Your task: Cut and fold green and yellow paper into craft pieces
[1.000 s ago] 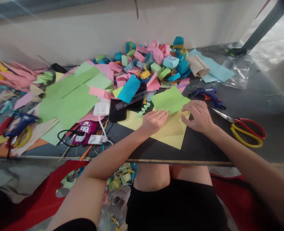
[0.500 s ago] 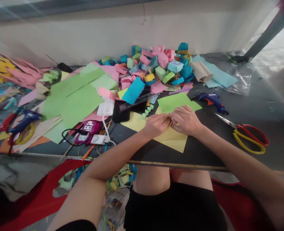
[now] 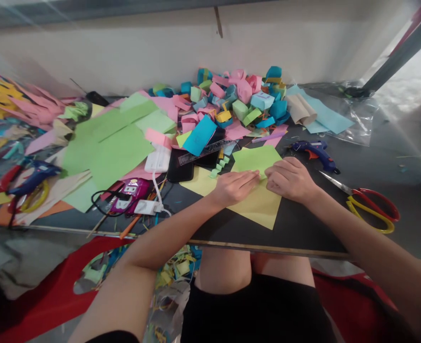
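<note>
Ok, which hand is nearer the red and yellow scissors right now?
Right. The right hand rests on the green paper, with the scissors lying apart on its outer side. The left hand is beyond it, farther away.

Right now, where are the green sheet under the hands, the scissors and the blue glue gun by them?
green sheet (image 3: 255,158), head view, bare upper middle.
scissors (image 3: 373,211), head view, red and yellow handles.
blue glue gun (image 3: 315,150), head view, its body.

A dark table (image 3: 367,200) bears coloured paper sheets (image 3: 114,147), folded paper scraps (image 3: 232,97), scissors (image 3: 371,209) and glue guns (image 3: 315,151).
</note>
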